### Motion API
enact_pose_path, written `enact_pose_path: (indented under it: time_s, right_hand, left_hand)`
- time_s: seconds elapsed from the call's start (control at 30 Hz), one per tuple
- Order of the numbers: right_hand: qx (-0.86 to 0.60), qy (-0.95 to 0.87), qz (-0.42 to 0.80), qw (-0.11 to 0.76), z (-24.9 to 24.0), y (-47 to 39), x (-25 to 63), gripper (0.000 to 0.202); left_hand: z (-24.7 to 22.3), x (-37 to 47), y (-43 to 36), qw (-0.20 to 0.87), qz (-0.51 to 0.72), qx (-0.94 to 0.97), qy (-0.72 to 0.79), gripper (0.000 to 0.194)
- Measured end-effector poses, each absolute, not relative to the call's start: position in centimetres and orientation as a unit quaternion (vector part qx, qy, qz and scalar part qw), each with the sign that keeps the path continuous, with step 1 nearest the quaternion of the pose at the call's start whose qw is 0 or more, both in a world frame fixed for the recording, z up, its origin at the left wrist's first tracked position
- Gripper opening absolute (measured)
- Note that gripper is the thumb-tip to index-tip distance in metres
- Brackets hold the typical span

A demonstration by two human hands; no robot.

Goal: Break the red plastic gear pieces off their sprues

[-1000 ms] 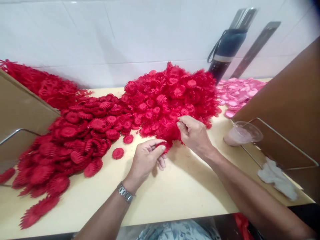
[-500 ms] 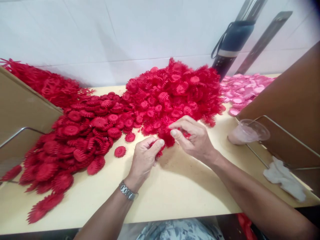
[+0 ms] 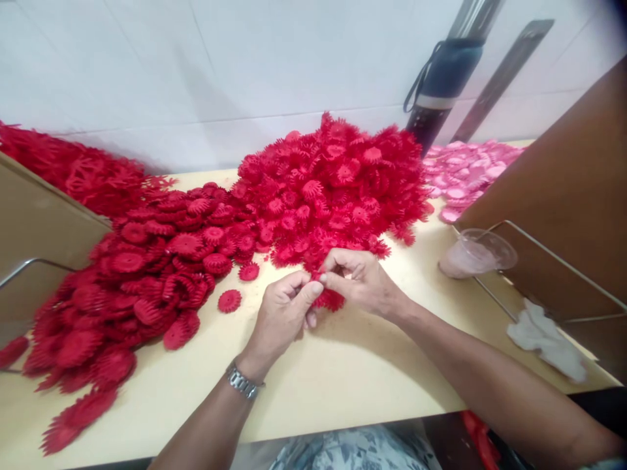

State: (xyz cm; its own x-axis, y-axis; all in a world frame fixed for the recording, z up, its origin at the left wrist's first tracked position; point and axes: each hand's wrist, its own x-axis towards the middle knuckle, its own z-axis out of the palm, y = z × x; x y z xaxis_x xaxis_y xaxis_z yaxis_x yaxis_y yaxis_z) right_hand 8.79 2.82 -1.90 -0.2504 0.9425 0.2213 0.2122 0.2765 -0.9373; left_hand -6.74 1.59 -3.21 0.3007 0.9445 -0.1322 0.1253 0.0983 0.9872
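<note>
The near strip of the table point(image 3: 343, 385) is bare, giving open passage along the front edge. Ahead, the spiky red heap point(image 3: 337, 183) reaches back to the wall point(image 3: 196, 65). To the left, a flatter red pile point(image 3: 147, 274) covers the table up to the cardboard box point(image 3: 39, 222). One loose red disc point(image 3: 230, 301) lies apart. On the right, a cup point(image 3: 477, 254), a wire frame point(image 3: 553, 261), a brown board point(image 3: 563, 183) and a white rag point(image 3: 546, 339) block the way.
</note>
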Motion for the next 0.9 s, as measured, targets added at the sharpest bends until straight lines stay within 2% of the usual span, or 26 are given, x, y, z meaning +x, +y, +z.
enact_pose_path:
  time_s: [0.27,0.47,0.6,0.7,0.8,0.9]
  right_hand:
    - [-0.507,-0.658,0.316,0.457,-1.8,2.6,8.5,0.018]
    - [-0.576,-0.618,0.161,0.511,-1.4,3.9,10.5,0.020]
    - [-0.574,-0.705,0.059,0.412,-1.7,4.6,11.5,0.019]
    - [-0.574,-0.734,-0.024,0.362,-2.1,4.8,11.9,0.015]
    - [-0.568,-0.740,-0.043,0.358,-2.1,4.8,12.1,0.015]
    - [-0.558,-0.729,-0.037,0.395,-1.7,4.7,12.1,0.017]
  left_hand:
    - [-3.1,-6.3,1.6,0.573,0.378,0.563,0.460,0.030]
    - [-2.7,-6.2,1.4,0.576,0.374,0.570,0.450,0.029]
    - [-2.5,-6.0,1.8,0.624,0.410,0.508,0.429,0.018]
    - [-2.4,-6.1,2.0,0.644,0.426,0.461,0.438,0.016]
    - [-2.4,-6.3,2.1,0.654,0.436,0.435,0.440,0.015]
    - [-2.6,-6.3,2.2,0.643,0.445,0.436,0.445,0.017]
